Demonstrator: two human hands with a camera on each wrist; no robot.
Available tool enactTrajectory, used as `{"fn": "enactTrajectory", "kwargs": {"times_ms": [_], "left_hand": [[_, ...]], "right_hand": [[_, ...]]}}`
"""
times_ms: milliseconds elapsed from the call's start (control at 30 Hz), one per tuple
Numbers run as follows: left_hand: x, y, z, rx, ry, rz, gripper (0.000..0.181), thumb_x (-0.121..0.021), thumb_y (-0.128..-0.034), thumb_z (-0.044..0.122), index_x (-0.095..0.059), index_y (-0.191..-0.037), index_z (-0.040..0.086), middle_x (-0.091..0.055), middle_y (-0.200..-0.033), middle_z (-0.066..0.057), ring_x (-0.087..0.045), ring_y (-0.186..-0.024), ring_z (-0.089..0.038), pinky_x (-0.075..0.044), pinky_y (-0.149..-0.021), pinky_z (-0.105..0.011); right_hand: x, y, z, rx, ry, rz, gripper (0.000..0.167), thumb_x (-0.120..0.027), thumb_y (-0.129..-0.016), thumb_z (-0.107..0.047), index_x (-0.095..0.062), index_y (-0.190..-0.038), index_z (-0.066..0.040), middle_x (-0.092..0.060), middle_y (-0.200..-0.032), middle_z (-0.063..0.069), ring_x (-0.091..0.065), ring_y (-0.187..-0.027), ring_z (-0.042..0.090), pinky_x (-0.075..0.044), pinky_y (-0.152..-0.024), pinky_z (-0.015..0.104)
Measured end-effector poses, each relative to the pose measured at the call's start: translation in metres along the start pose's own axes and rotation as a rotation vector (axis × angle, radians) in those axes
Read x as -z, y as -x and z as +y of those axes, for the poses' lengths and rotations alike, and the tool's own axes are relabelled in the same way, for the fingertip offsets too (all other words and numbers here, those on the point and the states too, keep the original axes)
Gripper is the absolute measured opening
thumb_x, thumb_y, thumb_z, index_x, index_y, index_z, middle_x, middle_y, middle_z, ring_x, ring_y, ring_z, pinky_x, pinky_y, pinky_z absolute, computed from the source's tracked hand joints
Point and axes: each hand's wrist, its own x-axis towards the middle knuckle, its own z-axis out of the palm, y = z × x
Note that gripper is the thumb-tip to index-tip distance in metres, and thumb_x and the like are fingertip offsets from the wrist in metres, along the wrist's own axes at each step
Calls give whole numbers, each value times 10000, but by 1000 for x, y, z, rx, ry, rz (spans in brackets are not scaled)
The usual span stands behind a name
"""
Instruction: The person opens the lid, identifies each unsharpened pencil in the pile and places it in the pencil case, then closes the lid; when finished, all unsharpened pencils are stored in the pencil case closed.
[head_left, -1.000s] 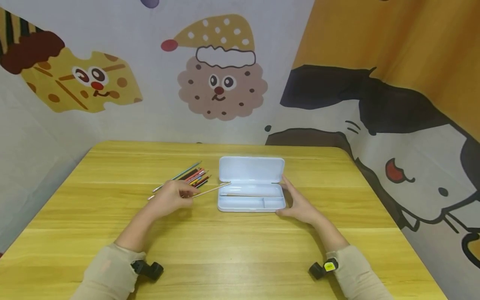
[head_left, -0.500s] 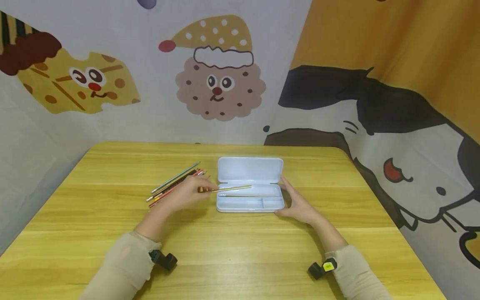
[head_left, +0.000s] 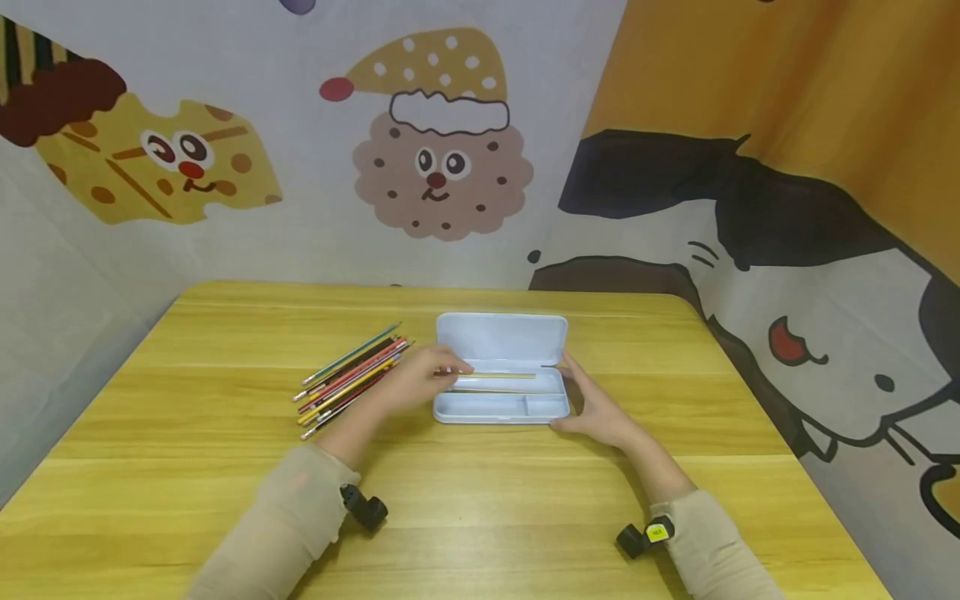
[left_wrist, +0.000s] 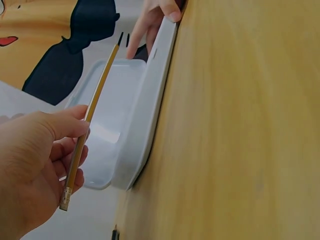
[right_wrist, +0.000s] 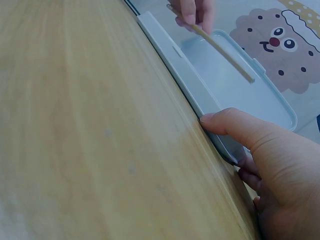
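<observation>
A pale, two-part pencil case (head_left: 480,408) stands on the table with its lid (head_left: 501,337) raised at the back. My left hand (head_left: 416,379) is over its left end, pinching a yellow pencil (left_wrist: 103,80) between thumb and fingers. The eraser end points back toward my palm in the left wrist view. One thin pencil (head_left: 495,391) lies lengthwise in the case's long rear compartment. At the case's right end, my right hand (head_left: 600,412) grips it, with the thumb at the front corner and a finger reaching up toward the lid.
A loose bundle of several pencils (head_left: 352,375) lies slanted on the wooden table (head_left: 480,517), left of the case. Behind the table's far edge hangs a cartoon-printed cloth (head_left: 300,250). Each sleeve carries a black wrist camera (head_left: 365,507).
My left hand has moved right from beside the pencils to over the case, bringing the yellow pencil nearly level above the rear compartment. The right hand has stayed on the case.
</observation>
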Motion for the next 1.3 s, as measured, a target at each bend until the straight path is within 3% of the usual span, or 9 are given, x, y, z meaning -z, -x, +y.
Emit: {"fn": "enactTrajectory", "kwargs": {"times_ms": [200,333,533,833,1000,1133,1200,1300], "left_hand": [[-15,-12,-4,-27,-5,17,211,-613,-900,-28,-725,-1065,40,-633,-935,-68,-533,-821,-145,-479,-703,-274],[-23,-18,-5,-8,14,19,219,-618,-890,-42,-726,-1060,43,-632,-932,-57,-548,-836,-153,-487,-730,-267],[-30,-29,-5,3,-11,27,216,-626,-878,-46,-725,-1051,37,-643,-944,-47,-574,-879,-176,-490,-780,-262],[-37,-36,-7,-9,-47,32,200,-663,-835,-60,-740,-996,29,-643,-881,-48,-571,-817,-176,-486,-738,-250],[-42,-37,-11,-52,-80,16,192,-656,-829,-62,-742,-980,20,-636,-842,-56,-556,-784,-172,-471,-714,-245],[-46,-39,-14,-124,-119,22,191,-651,-818,-72,-747,-959,15,-631,-794,-47,-546,-746,-168,-460,-690,-234],[-47,-39,-15,-147,-131,26,187,-653,-818,-71,-748,-954,15,-636,-793,-46,-549,-744,-168,-459,-689,-232],[-48,-37,-13,-158,-143,30,176,-653,-828,-64,-747,-954,15,-636,-798,-47,-550,-749,-173,-457,-689,-235]], "right_hand": [[0,0,-1,-3,-1,1,1199,-863,-693,-132,-29,-1553,-187,-384,-1448,162,-248,-1375,333,-59,-1112,551],[1,0,-1,-15,4,-5,1204,-861,-695,-136,-19,-1553,-195,-382,-1451,148,-246,-1378,317,-61,-1116,540],[1,0,-3,-22,-10,-4,1205,-859,-699,-134,-11,-1552,-210,-366,-1460,151,-227,-1384,320,-48,-1113,547],[0,-2,-2,-13,2,-4,1195,-860,-709,-161,-14,-1552,-213,-377,-1455,143,-240,-1378,322,-58,-1111,553],[-1,-2,0,-14,2,3,1201,-863,-697,-146,-23,-1553,-210,-386,-1449,145,-243,-1377,322,-55,-1112,551],[-1,-2,0,-19,0,7,1201,-865,-693,-142,-28,-1553,-206,-381,-1452,152,-228,-1384,327,-46,-1111,554],[-1,-1,-10,-27,-4,4,1188,-858,-700,-119,-30,-1552,-162,-372,-1452,181,-219,-1385,347,-42,-1107,565],[-1,-1,-10,-29,-1,5,1189,-861,-699,-131,-32,-1552,-164,-372,-1452,181,-219,-1385,345,-43,-1107,564]]}}
